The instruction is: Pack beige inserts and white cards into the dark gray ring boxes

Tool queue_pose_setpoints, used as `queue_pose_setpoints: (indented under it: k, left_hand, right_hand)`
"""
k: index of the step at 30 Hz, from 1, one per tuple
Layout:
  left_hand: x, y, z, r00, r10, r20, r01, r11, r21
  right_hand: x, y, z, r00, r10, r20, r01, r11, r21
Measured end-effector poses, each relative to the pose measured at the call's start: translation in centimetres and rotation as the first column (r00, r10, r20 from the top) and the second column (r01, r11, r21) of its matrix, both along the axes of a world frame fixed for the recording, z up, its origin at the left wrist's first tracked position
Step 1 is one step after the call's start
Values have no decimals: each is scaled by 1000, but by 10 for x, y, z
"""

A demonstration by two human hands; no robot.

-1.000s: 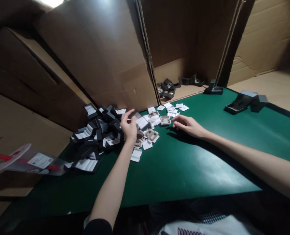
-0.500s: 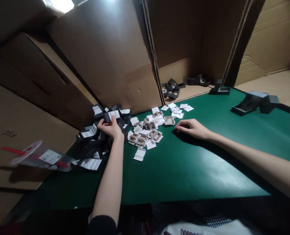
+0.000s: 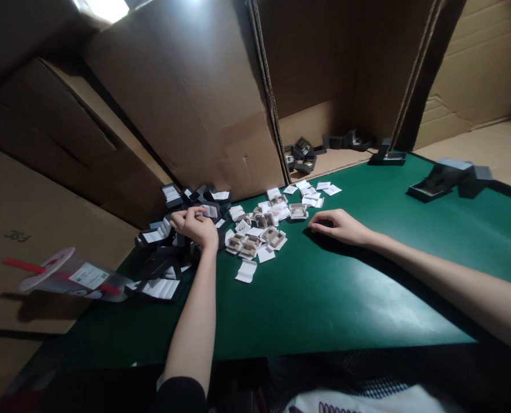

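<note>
My left hand [image 3: 196,226] is over a heap of small black boxes [image 3: 156,261] at the left, palm down, with its fingers loosely bent and apart. Just beyond its fingertips lies a black box with a white insert [image 3: 209,211]; the hand does not appear to grip it, though the undersides of the fingers are hidden. My right hand [image 3: 340,225] rests on the green table [image 3: 307,304], fingers curled in and nothing visible in them. Near its fingertips is a white insert tray [image 3: 298,211], part of a spread of white and beige inserts [image 3: 258,229] between the hands.
A plastic cup [image 3: 77,275] with a red straw leans at the left. Tall cardboard panels [image 3: 195,103] wall the back. More black boxes [image 3: 305,152] lie in a carton behind, and open black boxes [image 3: 445,180] stand at the right.
My left hand has turned palm down and come away from the box with the white insert, which now sits just beyond it on the heap. My right hand has stayed still.
</note>
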State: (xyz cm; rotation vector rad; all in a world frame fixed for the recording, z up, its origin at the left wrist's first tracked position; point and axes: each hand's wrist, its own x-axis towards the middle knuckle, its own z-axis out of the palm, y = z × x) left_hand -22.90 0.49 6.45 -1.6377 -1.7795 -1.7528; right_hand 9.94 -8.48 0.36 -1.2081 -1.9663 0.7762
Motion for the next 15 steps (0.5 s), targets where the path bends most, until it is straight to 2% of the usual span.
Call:
queue_pose_setpoints:
  k: [3, 6, 11, 13, 15]
  left_hand:
    - [2, -3, -3, 953, 190, -235, -205, 978, -44]
    - [2, -2, -7, 926, 196, -322, -236, 967, -92]
    - [6, 0, -5, 921, 141, -363, -173, 983, -57]
    - [16, -4, -3, 911, 73, -405, -88, 996, -17]
    - [31, -11, -3, 883, -48, -467, 44, 999, -21]
  right_hand:
    - [0, -1, 2, 1000, -1, 31, 0, 1000, 11]
    - [-1, -1, 3, 999, -1, 44, 0, 1000, 18]
    - [-1, -1, 1, 998, 1, 55, -3, 999, 32]
    - [0, 0, 0, 998, -2, 60, 0, 999, 49]
    - [0, 0, -1, 998, -14, 53, 9, 996, 85]
